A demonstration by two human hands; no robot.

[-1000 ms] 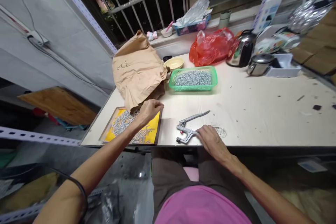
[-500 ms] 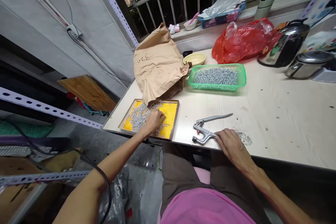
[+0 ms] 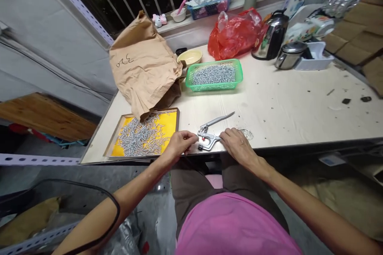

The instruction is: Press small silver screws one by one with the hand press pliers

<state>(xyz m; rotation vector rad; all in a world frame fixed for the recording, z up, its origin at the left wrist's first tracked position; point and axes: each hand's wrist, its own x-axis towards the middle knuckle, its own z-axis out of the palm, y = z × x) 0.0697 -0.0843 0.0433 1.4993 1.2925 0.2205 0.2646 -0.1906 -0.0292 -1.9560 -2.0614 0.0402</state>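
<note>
My right hand [image 3: 237,145] is closed around the lower handle of grey snap fastener pliers [image 3: 212,140], which lie on the table with their jaws spread and pointing left. Just left of the jaws, my left hand [image 3: 182,143] is held in a pinch, thumb and forefinger together; whatever sits between them is too small to make out. A shallow tray [image 3: 177,121] with a yellow lining stands to the left of that hand, strewn with many small silvery metal pieces [image 3: 139,137]. Behind the pliers, a green basket [image 3: 239,72] holds more small metal pieces.
A brown paper bag [image 3: 146,67] leans over the tray's back edge. Further back stand a cream bowl [image 3: 191,56], a red plastic bag [image 3: 235,36], a kettle [image 3: 273,34] and a metal pot [image 3: 291,55]. The table's front edge runs close to my lap.
My left hand has left the tray and moved right, up to the pliers' jaws. My right hand still grips the pliers' handle. The view has swung to the right.
</note>
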